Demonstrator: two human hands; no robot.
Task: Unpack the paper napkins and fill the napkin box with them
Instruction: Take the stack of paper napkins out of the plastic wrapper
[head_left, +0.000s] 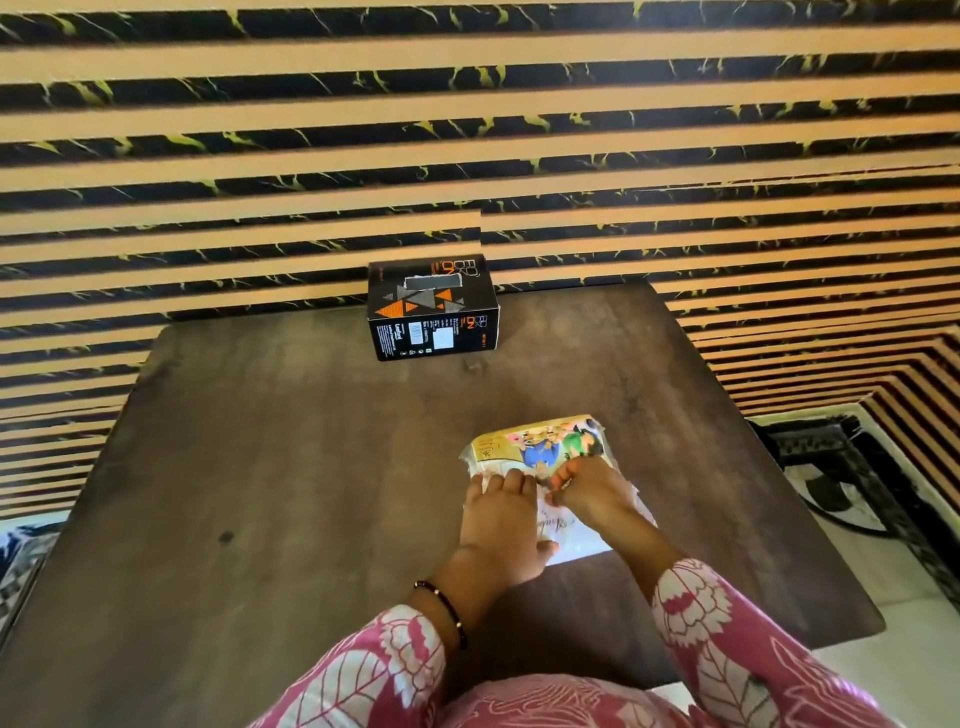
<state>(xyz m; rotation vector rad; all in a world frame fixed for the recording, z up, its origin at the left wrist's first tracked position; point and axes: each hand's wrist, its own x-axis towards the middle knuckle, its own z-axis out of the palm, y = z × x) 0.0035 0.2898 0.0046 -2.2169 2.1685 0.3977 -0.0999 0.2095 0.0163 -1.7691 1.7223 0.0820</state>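
Note:
A pack of paper napkins (540, 444) in a printed plastic wrapper lies on the dark wooden table (291, 467), right of centre. My left hand (501, 525) rests flat on the pack's near left part. My right hand (592, 488) pinches the wrapper on top, its fingers curled into the plastic. Both hands hide the pack's near half. A black napkin box (434, 312) with orange and grey triangles stands at the table's far edge, apart from my hands. Its top slot is grey, and I cannot tell what is inside.
A wall (467, 130) of black and tan stripes rises right behind the box. The table's right edge drops to a light floor with a dark patterned mat (841, 478). Pink floral sleeves (727, 634) cover both forearms.

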